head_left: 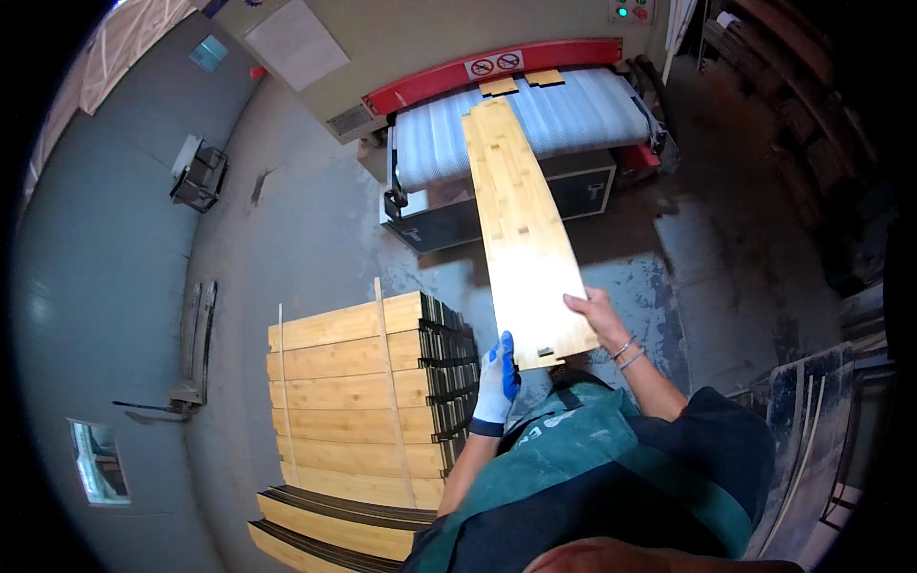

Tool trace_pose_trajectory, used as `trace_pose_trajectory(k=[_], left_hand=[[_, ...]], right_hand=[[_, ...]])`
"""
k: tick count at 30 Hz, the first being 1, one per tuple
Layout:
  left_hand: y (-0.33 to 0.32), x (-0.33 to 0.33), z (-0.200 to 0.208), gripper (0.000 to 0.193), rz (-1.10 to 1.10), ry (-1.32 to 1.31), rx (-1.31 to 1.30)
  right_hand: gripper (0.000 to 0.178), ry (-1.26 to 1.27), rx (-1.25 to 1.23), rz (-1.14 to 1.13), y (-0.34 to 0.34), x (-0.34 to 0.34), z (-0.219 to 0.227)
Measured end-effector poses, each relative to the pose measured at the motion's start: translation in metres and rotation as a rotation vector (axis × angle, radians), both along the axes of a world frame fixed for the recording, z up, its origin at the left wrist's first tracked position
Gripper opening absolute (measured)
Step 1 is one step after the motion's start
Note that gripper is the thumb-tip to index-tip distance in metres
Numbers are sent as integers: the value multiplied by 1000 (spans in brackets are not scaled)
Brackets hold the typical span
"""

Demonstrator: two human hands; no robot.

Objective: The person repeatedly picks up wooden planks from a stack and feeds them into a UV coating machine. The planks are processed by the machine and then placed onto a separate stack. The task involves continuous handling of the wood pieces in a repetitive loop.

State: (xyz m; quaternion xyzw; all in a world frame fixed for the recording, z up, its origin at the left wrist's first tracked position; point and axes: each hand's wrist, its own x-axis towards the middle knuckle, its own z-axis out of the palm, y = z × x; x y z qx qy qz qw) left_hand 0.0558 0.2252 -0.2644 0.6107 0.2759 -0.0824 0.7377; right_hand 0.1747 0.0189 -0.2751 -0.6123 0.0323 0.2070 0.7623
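Head view shows a big pale machine [401,38], with its top cut off by the edge. Next is a stack [334,392] of long, flat wood boards. Its right side is black and bumpy, and the person's arm and clothes hide part of its near end. The machine's wide belt [430,143] is pale blue and looks finely patterned. A green apron [564,444] is creased and dusty. Under the belt is a dark box [573,191] with metal latches; what is in it can't be seen. One long yellow board [521,210] reaches from the hands to over the belt. It is smooth, with small brown marks and notched ends. I can't tell if its far end touches the belt. Two thin sticks [388,363] lie across the stack. The left hand [496,379], in a white and blue glove, is at the board's near left edge; I can't tell how tightly it holds. The bare right hand [604,320] grips the right edge, thumb on top, other fingers mostly hidden below. Two wood bits [544,77] show at the machine's slot, the rest hidden inside. Thin bangles [629,355] circle the right wrist.
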Motion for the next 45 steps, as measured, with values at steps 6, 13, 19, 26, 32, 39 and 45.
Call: trace_pose_trajectory(k=[6,13,19,26,32,39,45], left_hand=[[11,14,-8,42,125,-177,144],[25,47,-27,45,113,-130,135],[31,96,-14,44,103,-98,198],[59,138,-28,52,146,38,138],[71,157,-40,52,82,-47,-86],[78,160,-80,39,257,-369,-584],[78,148,-93,50,243,-348,-733]], right_hand=[[26,-173,-54,37,-47,32,14],[32,-10,95,21,-54,52,-13],[32,-59,144,-28,-24,99,-29],[32,47,357,23,-8,150,-32],[33,68,460,35,-6,176,-72],[23,206,689,46,-9,189,-78],[58,394,608,37,-21,211,-98]])
